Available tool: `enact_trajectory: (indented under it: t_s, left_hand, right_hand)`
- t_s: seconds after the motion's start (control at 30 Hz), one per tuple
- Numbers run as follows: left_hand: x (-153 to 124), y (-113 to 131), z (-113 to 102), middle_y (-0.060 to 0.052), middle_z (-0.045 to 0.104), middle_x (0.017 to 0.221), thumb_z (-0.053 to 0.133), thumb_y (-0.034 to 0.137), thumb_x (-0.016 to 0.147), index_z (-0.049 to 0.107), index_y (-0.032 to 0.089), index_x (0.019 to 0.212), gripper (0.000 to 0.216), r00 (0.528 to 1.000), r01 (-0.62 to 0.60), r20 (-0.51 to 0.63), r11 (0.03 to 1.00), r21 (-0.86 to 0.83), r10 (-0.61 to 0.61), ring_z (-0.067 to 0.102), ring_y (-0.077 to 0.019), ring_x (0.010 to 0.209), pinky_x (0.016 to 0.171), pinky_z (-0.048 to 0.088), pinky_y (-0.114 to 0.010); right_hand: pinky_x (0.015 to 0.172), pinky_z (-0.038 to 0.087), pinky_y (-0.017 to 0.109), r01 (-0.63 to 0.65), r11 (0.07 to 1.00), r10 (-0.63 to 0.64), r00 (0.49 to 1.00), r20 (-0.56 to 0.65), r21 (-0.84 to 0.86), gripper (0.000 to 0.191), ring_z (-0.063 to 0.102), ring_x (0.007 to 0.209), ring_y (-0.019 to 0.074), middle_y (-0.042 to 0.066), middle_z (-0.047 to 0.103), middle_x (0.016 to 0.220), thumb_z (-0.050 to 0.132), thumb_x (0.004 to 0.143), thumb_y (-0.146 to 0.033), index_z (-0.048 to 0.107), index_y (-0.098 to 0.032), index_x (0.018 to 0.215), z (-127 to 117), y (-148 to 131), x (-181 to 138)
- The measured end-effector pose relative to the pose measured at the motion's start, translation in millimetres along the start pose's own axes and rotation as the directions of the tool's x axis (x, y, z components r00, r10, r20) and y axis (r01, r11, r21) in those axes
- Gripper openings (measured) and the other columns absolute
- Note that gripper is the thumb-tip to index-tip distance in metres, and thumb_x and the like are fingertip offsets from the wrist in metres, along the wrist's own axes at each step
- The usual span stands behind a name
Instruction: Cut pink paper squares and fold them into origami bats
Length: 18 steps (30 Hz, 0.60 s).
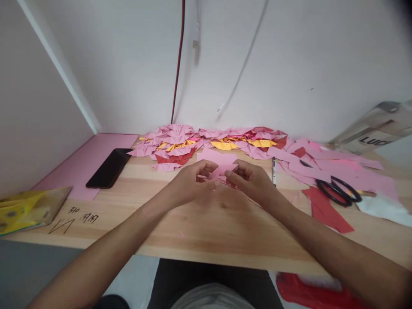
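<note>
A small piece of pink paper [222, 171] is held up between both hands, over the middle of the wooden table. My left hand [201, 178] pinches its left side with thumb and fingers. At the right side, my right hand [246, 177] grips it with the thumb in front. Just behind the hands lies a flat pink sheet [214, 155]. Farther back, a heap of folded paper pieces [178, 143], pink, yellow and red with small dots drawn on them, runs along the wall. A marker [274, 171] rests right of my right hand.
Black-handled scissors [341, 191] lie at the right among pink strips [347, 165] and red paper [328, 210]. A phone [109, 168] sits on a large pink sheet [64, 165] at the left, near a yellow packet [28, 210]. Cables [179, 60] hang down the wall.
</note>
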<state>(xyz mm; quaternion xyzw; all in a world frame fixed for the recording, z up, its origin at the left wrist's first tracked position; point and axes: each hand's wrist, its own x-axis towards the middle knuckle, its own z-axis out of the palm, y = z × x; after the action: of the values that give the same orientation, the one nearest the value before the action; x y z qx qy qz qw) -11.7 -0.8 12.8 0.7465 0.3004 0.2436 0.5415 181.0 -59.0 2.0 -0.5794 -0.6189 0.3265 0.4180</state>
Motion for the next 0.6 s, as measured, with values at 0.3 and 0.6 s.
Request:
enact_trajectory:
  t_s: [0.3, 0.6]
  left_hand:
    - [-19.0, 2.8, 13.1, -0.010, 0.058, 0.113, 0.066, 0.035, 0.077, 0.049, 0.017, 0.117, 0.047, 0.975, -0.056, -0.204, 0.990, 0.131, 0.082, 0.060, -0.0194, 0.095, 0.078, 0.051, -0.033]
    - [-32.0, -4.2, 44.8, -0.006, 0.063, 0.097, 0.048, 0.012, 0.083, 0.056, 0.017, 0.093, 0.014, 0.853, -0.141, -0.302, 0.746, 0.651, 0.425, 0.056, -0.0190, 0.092, 0.082, 0.043, -0.032]
  right_hand:
    - [0.050, 0.038, 0.024, -0.012, 0.995, 0.023, 0.992, -0.121, 0.096, 0.022, 0.052, 0.052, 0.0107, -0.001, 0.060, 0.062, 0.059, 0.082, -0.037, 0.052, -0.019, 0.072, 13.1, -7.1, -23.8]
    - [0.049, 0.040, 0.024, -0.051, 0.974, 0.074, 0.993, -0.095, 0.222, 0.025, 0.049, 0.051, 0.0096, -0.001, 0.060, 0.064, 0.059, 0.081, -0.040, 0.050, -0.019, 0.073, 23.8, 0.4, -32.0]
